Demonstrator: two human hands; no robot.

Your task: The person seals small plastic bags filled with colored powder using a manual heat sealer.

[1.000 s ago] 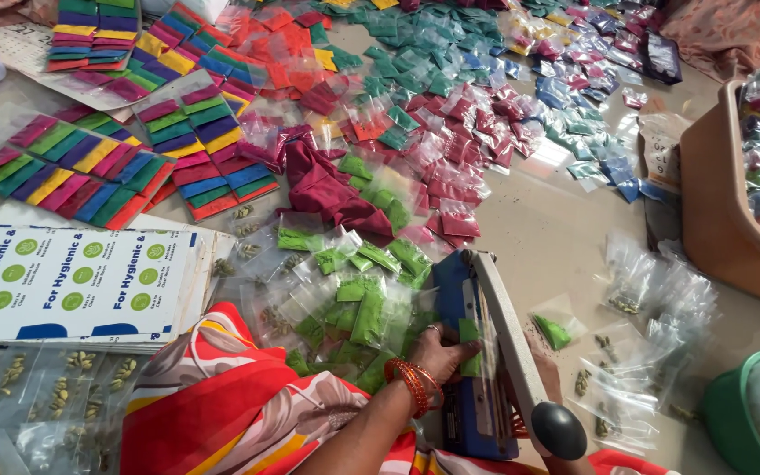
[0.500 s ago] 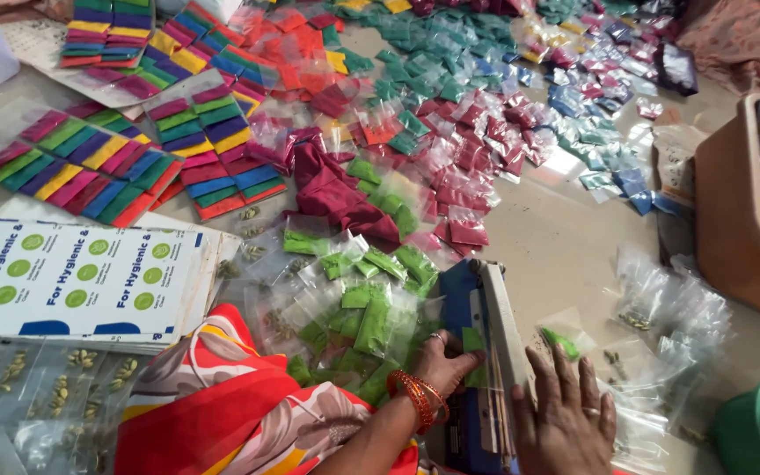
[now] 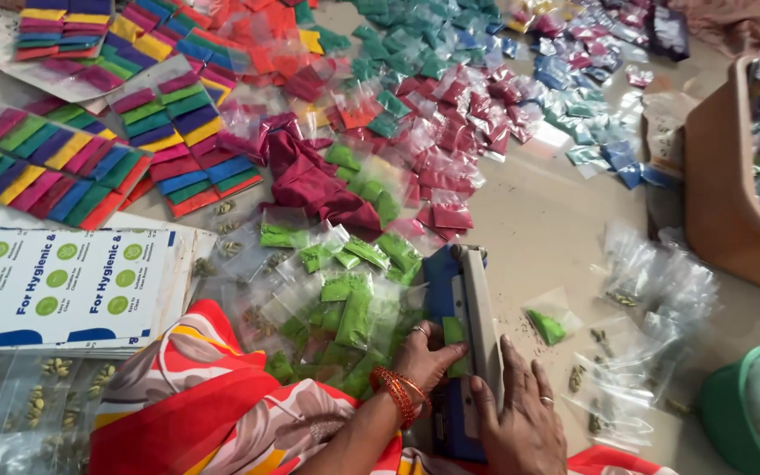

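Observation:
A blue heat sealer point(image 3: 461, 286) with a pale bar lies on the floor in front of me. My left hand point(image 3: 426, 356), with red bangles at the wrist, pinches a small green powder packet point(image 3: 455, 332) whose edge sits under the bar. My right hand point(image 3: 521, 422) lies on the near end of the sealer arm, thumb on one side and fingers on the other, holding it down. A heap of green packets point(image 3: 354, 299) lies just left of the sealer.
One green packet point(image 3: 549, 325) lies right of the sealer, beside clear bags point(image 3: 653, 281). A brown box point(image 3: 719, 202) and a green tub point(image 3: 732, 413) stand at the right. Multicoloured packet sheets point(image 3: 90, 158) and white printed cartons point(image 3: 63, 281) lie left. Red, blue and teal packets cover the far floor.
The sealer arm was raised a second ago and is now lowered flat. My right hand came onto it and pushed it down, while my left hand kept the green packet at the bar.

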